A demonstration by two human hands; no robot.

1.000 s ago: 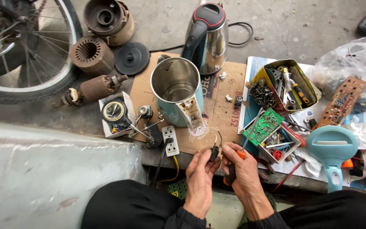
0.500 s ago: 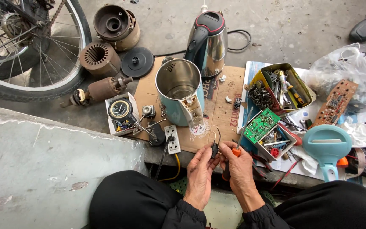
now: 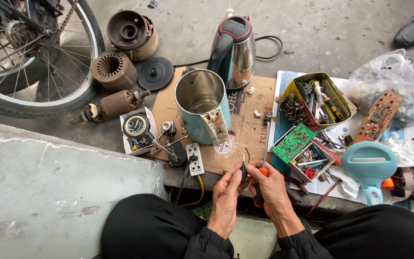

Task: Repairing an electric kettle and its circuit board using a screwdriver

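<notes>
Head view shows a small black part (image 3: pixel 243 171) pinched in the left hand (image 3: pixel 226 192), just in front of the open teal kettle (image 3: pixel 202 108) and joined to it by thin wires (image 3: pixel 238 148). Right hand (image 3: pixel 271 189) is closed around an orange-handled screwdriver (image 3: pixel 264 153) beside it. A tug could likely snap the wires, or the tip could slip onto a finger.

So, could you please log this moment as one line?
left hand: small black part | right hand: screwdriver | ahead: open teal kettle

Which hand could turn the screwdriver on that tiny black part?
Probably the right hand: it already grips the orange-handled screwdriver. The left hand pinches the small black part with its fingers, so it looks busy steadying it.
</notes>
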